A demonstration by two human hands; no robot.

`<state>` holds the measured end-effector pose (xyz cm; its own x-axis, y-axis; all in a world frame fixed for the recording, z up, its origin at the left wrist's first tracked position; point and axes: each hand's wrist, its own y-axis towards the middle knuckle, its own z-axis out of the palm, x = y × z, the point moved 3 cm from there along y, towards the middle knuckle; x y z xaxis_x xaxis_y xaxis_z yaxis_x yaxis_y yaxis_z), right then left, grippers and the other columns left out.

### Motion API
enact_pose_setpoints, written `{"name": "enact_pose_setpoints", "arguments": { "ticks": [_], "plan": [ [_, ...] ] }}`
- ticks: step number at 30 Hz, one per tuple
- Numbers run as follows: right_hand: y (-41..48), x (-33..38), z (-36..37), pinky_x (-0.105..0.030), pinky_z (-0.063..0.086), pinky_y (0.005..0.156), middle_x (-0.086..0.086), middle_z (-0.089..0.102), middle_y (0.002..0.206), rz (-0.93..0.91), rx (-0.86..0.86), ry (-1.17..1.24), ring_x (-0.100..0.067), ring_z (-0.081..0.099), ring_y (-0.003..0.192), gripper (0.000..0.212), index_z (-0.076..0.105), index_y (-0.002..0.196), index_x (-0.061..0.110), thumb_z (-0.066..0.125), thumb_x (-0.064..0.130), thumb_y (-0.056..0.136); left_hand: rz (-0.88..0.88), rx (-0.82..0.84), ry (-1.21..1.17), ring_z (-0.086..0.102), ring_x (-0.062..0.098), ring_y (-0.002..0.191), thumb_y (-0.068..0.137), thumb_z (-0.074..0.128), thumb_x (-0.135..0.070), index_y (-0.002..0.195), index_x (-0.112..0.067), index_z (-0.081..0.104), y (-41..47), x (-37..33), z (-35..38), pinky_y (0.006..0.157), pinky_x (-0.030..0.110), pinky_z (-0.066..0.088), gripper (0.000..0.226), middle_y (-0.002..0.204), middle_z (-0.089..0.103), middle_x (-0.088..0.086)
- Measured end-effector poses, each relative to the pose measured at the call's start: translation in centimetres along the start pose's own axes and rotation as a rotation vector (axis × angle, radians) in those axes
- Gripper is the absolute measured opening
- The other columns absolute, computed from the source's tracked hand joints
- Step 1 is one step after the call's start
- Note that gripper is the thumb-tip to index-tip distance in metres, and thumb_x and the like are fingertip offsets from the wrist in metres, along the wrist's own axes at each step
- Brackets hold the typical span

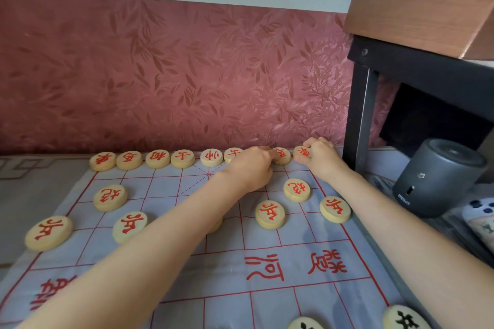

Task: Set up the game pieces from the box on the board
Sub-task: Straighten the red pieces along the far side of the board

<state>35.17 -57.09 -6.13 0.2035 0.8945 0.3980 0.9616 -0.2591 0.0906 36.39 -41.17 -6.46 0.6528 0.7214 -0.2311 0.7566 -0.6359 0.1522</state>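
A pale cloth board (pixel 294 262) with red grid lines lies in front of me. Several round wooden pieces with red characters line its far edge, such as the leftmost piece (pixel 102 161). More red pieces sit in the rows nearer me, among them one at the left edge (pixel 48 233). My left hand (pixel 248 168) reaches to the far row and touches the second piece from the right (pixel 282 155) with its fingertips. My right hand (pixel 322 159) pinches the far right corner piece (pixel 301 152). Two black-lettered pieces (pixel 405 319) show at the bottom right. No box is in view.
A dark red patterned wall runs right behind the far row. At the right stands a black table leg (pixel 359 115) under a wooden top (pixel 427 2). A dark grey cylinder device (pixel 438 176) sits beside the board's right edge.
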Motion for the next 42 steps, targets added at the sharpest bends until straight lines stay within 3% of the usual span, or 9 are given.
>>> {"name": "enact_pose_setpoints", "arguments": {
  "ticks": [6,9,13,17,23,28,34,37,42],
  "plan": [
    [-0.2,-0.1,0.1,-0.043,0.021,0.111,-0.015,0.036,0.142,-0.005,-0.031,-0.053,-0.034,0.025,0.133,0.06,0.037,0.14,0.012,0.058,0.035,0.089,-0.002,-0.035,-0.053,0.049,0.024,0.118,0.084,0.044,-0.005,0.122,-0.013,0.056,0.4,0.5,-0.3,0.093,0.031,0.043,0.041,0.126,0.056,0.006],
    [-0.5,0.9,-0.6,-0.038,0.021,0.105,-0.006,0.041,0.14,-0.131,-0.104,-0.093,-0.027,0.03,0.129,0.052,0.039,0.139,0.021,0.055,0.025,0.089,0.005,-0.007,-0.148,0.052,0.025,0.115,0.083,0.046,-0.005,0.113,-0.012,0.063,1.1,1.0,-1.0,0.097,0.031,0.041,0.035,0.12,0.06,0.009],
    [-1.0,2.6,-1.2,-0.035,0.019,0.105,0.0,0.04,0.141,-0.186,0.015,-0.009,-0.025,0.028,0.129,0.048,0.043,0.136,0.023,0.051,0.016,0.089,-0.004,-0.058,-0.213,0.052,0.026,0.112,0.081,0.053,-0.006,0.115,-0.011,0.062,1.3,1.9,-1.4,0.097,0.033,0.041,0.036,0.115,0.06,0.013],
    [-0.8,3.1,-0.4,-0.039,0.02,0.11,0.001,0.045,0.139,-0.269,0.098,0.072,-0.023,0.033,0.13,0.048,0.047,0.133,0.025,0.059,0.028,0.087,-0.047,-0.112,-0.183,0.051,0.025,0.115,0.081,0.064,-0.02,0.124,-0.01,0.055,1.0,2.7,-1.9,0.096,0.031,0.042,0.045,0.124,0.054,0.012],
    [1.0,2.1,1.9,-0.042,0.03,0.099,-0.001,0.058,0.121,-0.212,0.096,0.055,-0.03,0.047,0.117,0.049,0.055,0.12,0.038,0.068,0.047,0.074,-0.073,-0.105,-0.115,0.056,0.027,0.106,0.082,0.064,-0.035,0.117,-0.01,0.06,0.8,3.8,-1.2,0.09,0.036,0.046,0.043,0.123,0.06,0.011],
    [1.0,2.0,2.1,-0.039,0.028,0.097,0.002,0.059,0.121,-0.218,0.051,0.07,-0.028,0.047,0.117,0.043,0.057,0.118,0.033,0.069,0.039,0.077,-0.069,-0.139,-0.121,0.057,0.027,0.102,0.084,0.061,-0.037,0.117,-0.012,0.06,0.7,3.8,-1.0,0.085,0.033,0.047,0.042,0.115,0.062,0.011],
    [0.2,2.4,1.0,-0.039,0.024,0.106,0.001,0.052,0.134,-0.22,0.032,0.152,-0.027,0.04,0.127,0.052,0.05,0.13,0.029,0.065,0.039,0.081,-0.097,-0.17,-0.166,0.047,0.029,0.12,0.077,0.07,-0.033,0.13,-0.01,0.05,0.6,4.2,-1.1,0.101,0.037,0.04,0.062,0.13,0.049,0.013],
    [-0.9,3.1,-0.2,-0.042,0.028,0.111,-0.001,0.055,0.133,-0.253,0.059,0.263,-0.021,0.046,0.125,0.044,0.055,0.126,0.026,0.064,0.034,0.084,-0.116,-0.22,-0.18,0.047,0.03,0.121,0.077,0.07,-0.028,0.128,-0.011,0.053,-0.1,4.4,-2.0,0.102,0.038,0.039,0.056,0.131,0.049,0.013],
    [-3.8,4.1,-2.4,-0.039,0.041,0.104,0.004,0.065,0.116,-0.314,0.014,0.322,-0.011,0.056,0.11,0.028,0.064,0.116,0.019,0.06,0.018,0.087,-0.166,-0.38,-0.231,0.034,0.028,0.132,0.083,0.063,-0.021,0.122,-0.014,0.058,-2.8,4.2,-5.0,0.109,0.037,0.029,0.04,0.141,0.039,0.011]
  ]
}}
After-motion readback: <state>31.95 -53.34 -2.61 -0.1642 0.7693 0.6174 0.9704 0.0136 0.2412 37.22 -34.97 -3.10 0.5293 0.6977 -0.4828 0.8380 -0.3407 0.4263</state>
